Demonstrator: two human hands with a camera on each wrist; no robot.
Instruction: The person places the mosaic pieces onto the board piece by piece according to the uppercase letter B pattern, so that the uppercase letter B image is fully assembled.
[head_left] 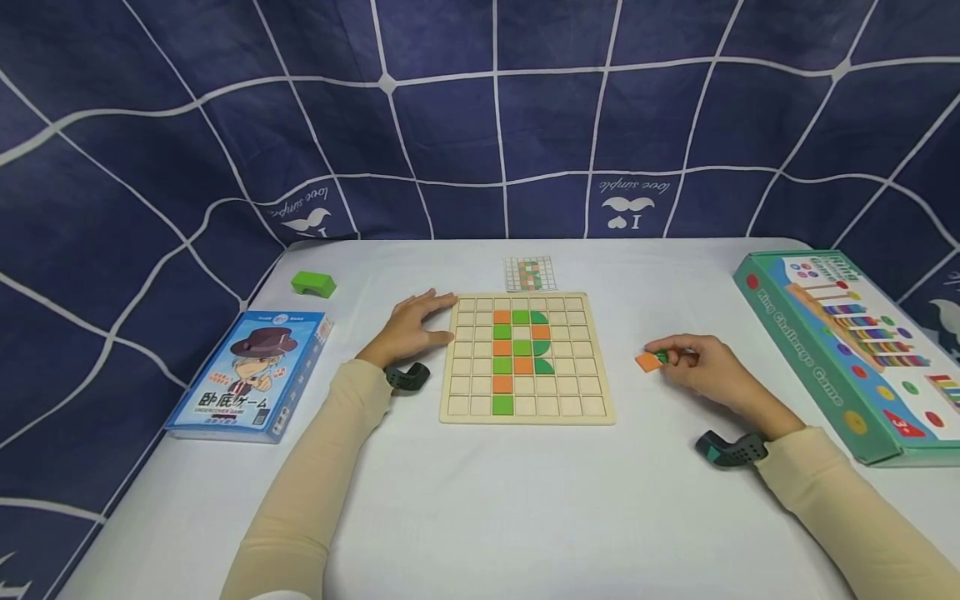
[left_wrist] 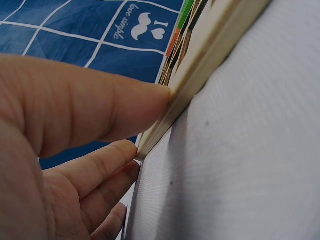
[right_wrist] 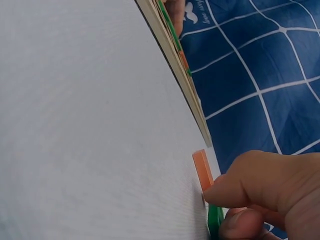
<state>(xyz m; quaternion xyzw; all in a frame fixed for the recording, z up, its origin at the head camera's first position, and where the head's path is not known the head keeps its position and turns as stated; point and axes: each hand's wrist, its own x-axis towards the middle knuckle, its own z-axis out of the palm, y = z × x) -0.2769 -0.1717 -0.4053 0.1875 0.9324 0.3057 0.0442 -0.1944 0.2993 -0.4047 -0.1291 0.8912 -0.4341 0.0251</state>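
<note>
A square wooden grid board (head_left: 472,392) lies mid-table, with orange, green and dark green rounded tiles in its middle columns. My left hand (head_left: 408,331) rests at the board's left edge; in the left wrist view the thumb (left_wrist: 125,102) touches the rim and the other fingertips reach its corner. Right of the board, my right hand (head_left: 693,364) pinches small tiles just over the table. An orange tile (head_left: 648,362) sticks out from its fingertips, also seen in the right wrist view, with a green tile (right_wrist: 214,220) partly hidden by the fingers.
A small pattern card (head_left: 529,273) lies behind the board. A green arch block (head_left: 313,284) and a blue game box (head_left: 251,375) sit at the left. The large green game box (head_left: 862,358) stands at the right, near the right forearm. Dark blue gridded cloth (head_left: 450,125) hangs behind.
</note>
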